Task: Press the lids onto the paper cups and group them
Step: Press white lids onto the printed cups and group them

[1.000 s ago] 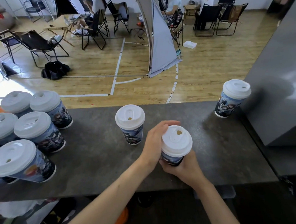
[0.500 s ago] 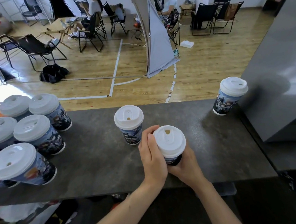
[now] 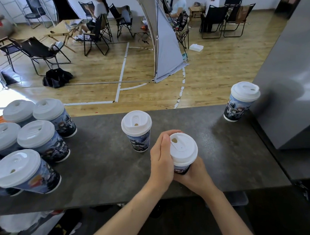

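White lid (image 3: 184, 149) tops the paper cup (image 3: 181, 169). The right hand (image 3: 196, 176) grips the cup, the left hand (image 3: 161, 159) beside it curls round the lid

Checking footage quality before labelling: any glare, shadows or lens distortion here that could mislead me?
Head view: wide-angle bending makes the grouped cups at left and the lone cup at right lean outward; sunlight blows out the floor at the left edge; a soft shadow lies on the grey panel; the held cup looks sharp.
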